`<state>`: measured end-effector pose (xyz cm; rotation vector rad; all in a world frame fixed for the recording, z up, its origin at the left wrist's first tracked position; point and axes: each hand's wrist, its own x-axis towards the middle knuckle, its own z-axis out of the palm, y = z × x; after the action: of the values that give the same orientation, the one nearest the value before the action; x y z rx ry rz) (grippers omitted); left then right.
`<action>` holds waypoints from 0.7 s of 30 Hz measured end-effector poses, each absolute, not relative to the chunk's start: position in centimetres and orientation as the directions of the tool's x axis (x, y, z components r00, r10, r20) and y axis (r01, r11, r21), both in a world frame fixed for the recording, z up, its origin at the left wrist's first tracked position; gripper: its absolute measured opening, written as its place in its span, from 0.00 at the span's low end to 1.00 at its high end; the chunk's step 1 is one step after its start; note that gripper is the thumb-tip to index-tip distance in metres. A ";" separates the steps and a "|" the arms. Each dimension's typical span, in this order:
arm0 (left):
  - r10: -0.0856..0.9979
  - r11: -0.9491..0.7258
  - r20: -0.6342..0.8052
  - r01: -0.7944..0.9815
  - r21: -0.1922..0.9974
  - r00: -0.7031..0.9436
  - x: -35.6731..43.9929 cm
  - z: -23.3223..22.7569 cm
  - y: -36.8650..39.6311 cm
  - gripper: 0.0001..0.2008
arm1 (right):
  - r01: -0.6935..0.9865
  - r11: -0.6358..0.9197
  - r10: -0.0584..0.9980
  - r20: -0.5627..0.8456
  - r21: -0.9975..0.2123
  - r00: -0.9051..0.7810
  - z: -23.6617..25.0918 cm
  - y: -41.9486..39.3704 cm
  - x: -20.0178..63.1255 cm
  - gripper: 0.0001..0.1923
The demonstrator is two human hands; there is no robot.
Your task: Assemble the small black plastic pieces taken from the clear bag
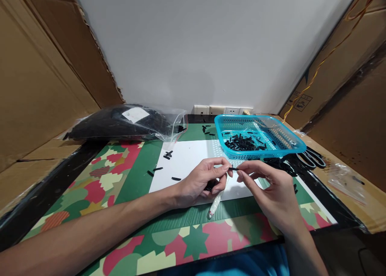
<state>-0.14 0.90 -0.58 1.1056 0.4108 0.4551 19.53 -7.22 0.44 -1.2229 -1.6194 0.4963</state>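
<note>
L hand: left hand point(200, 183), fingers curled, thumb + index pinched on one end of a small black plastic piece point(233, 169); more black bits seem tucked in the palm, can't tell how many.
R hand: right hand point(273, 191), thumb + index closed on the other end of the same piece, other fingers loosely bent.
Piece pos: held just above the white paper sheet point(187, 159), between both hands, right in front of the turquoise plastic mesh basket point(289, 141).
Basket: holds a heap of short black plastic pieces point(243, 142), sits at the sheet's far right corner.
Loose bits: several scattered black pieces point(164, 165) on the sheet's left part, well apart from the hands.
Under L hand: slim white tube-like item point(215, 205) lying tilted on the sheet edge; what it is – can't tell.
Mat: green/red/cream patterned table mat point(120, 175) under everything.
Far left: clear plastic bag full of black parts point(126, 123), white label on top.
Right: black-handled scissors point(310, 157) just beside the basket; small clear plastic bag point(346, 181) on cardboard.
</note>
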 end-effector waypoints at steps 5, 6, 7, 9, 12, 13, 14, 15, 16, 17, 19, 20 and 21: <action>0.560 0.345 -0.065 -0.162 0.924 0.826 0.0 -0.5 0.8 0.10 | 0.474 0.423 0.871 0.491 -0.773 0.024 0.4 -7.2 19.7 0.05; 0.561 0.342 -0.057 -0.169 0.924 0.826 0.0 -0.5 0.8 0.10 | 0.475 0.421 0.871 0.491 -0.773 0.026 0.4 -7.3 19.8 0.05; 0.561 0.339 -0.049 -0.175 0.925 0.826 0.1 -0.6 0.8 0.10 | 0.479 0.418 0.871 0.490 -0.772 0.029 0.4 -7.3 19.8 0.04; 0.563 0.328 -0.039 -0.179 0.928 0.826 0.1 -0.8 0.8 0.10 | 0.493 0.417 0.867 0.497 -0.764 0.037 0.3 -7.3 19.8 0.04; 0.567 0.319 -0.039 -0.176 0.931 0.823 0.1 -0.9 0.8 0.11 | 0.503 0.422 0.857 0.512 -0.754 0.049 0.3 -7.2 19.7 0.05; 0.568 0.319 -0.039 -0.176 0.931 0.822 0.1 -0.9 0.8 0.11 | 0.501 0.423 0.856 0.514 -0.755 0.052 0.3 -7.2 19.7 0.05; 0.569 0.319 -0.039 -0.176 0.931 0.822 0.1 -0.9 0.8 0.11 | 0.497 0.422 0.856 0.514 -0.758 0.057 0.2 -7.2 19.7 0.05; 0.570 0.318 -0.039 -0.176 0.932 0.821 0.1 -0.9 0.8 0.11 | 0.493 0.416 0.859 0.509 -0.764 0.063 0.2 -7.2 19.6 0.05; 0.572 0.314 -0.038 -0.176 0.933 0.820 0.1 -0.9 0.8 0.11 | 0.486 0.407 0.864 0.499 -0.773 0.070 0.2 -7.2 19.6 0.04; 0.573 0.308 -0.035 -0.175 0.935 0.819 0.1 -0.9 0.8 0.11 | 0.478 0.393 0.871 0.485 -0.785 0.080 0.2 -7.2 19.6 0.04; 0.571 0.297 -0.035 -0.167 0.940 0.820 0.1 -0.9 0.8 0.12 | 0.460 0.365 0.887 0.452 -0.809 0.092 0.2 -7.2 19.6 0.04; 0.569 0.293 -0.036 -0.162 0.942 0.822 0.0 -0.9 0.8 0.12 | 0.453 0.352 0.894 0.438 -0.819 0.095 0.2 -7.2 19.6 0.04; 0.566 0.292 -0.037 -0.158 0.943 0.824 0.0 -0.9 0.8 0.12 | 0.448 0.343 0.899 0.426 -0.826 0.098 0.2 -7.2 19.6 0.04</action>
<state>-0.01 0.77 -0.93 1.1835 0.4015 0.4994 19.55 -7.22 0.23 -1.2729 -1.5249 0.5230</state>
